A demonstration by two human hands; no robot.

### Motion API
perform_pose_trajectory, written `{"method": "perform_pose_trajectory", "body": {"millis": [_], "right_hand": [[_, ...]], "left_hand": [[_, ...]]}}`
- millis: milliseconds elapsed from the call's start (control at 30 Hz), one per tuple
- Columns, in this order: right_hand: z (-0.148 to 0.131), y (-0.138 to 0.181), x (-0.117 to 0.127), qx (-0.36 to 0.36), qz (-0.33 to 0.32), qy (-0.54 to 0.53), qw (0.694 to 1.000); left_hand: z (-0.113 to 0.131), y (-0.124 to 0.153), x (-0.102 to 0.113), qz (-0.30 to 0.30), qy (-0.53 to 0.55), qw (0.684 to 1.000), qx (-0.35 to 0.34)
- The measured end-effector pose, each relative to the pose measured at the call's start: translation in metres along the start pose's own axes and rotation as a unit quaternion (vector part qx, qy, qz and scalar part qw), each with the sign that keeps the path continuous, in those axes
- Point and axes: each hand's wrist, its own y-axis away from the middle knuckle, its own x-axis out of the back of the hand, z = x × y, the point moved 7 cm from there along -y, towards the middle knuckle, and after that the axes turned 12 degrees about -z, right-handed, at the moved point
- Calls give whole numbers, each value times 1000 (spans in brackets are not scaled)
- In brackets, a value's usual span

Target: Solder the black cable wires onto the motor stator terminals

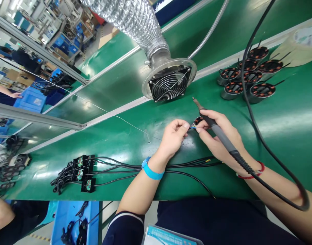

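Observation:
My left hand (173,136), with a blue wrist strap, is closed in a pinch on thin coloured wire ends (193,126). My right hand (217,135) grips a soldering iron (215,127) like a pen, its tip pointing up and away, and its fingertips meet the same wires. A small round motor stator (198,120) with copper windings lies on the green mat (120,136) just behind the fingers, partly hidden. The iron's black cord (273,154) loops over my right forearm.
A fume extractor fan (169,85) on a silver hose stands just beyond my hands. Several stators (249,80) sit far right. Black cables with small circuit boards (81,172) lie at left. A thin solder wire (99,108) crosses the mat. Other people's arms show at left.

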Motion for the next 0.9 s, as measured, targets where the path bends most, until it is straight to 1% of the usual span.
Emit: {"method": "perform_pose_trajectory", "body": {"millis": [133, 267, 367, 467, 567, 667, 767, 900], "right_hand": [[-3, 0, 0, 29, 5, -10, 1000], [-6, 0, 1, 44, 11, 7, 999], [-11, 0, 2, 70, 18, 20, 997], [-11, 0, 3, 82, 13, 21, 996], [-9, -1, 3, 87, -9, 40, 995], [-7, -2, 3, 92, -26, 84, 992], [-5, -2, 3, 118, -50, 124, 984], [-6, -2, 6, 153, -84, 132, 976]], "left_hand": [[2, -1, -1, -24, -20, 998, -52], [6, -1, 1, -17, -92, 989, -118], [16, 4, -1, -16, -180, 965, -192], [25, 10, -6, -20, -271, 932, -238], [29, 13, -6, -4, -316, 917, -245], [28, 13, -4, 13, -324, 916, -234], [26, 11, -3, 25, -334, 916, -223], [22, 9, -1, 39, -337, 916, -214]]}}
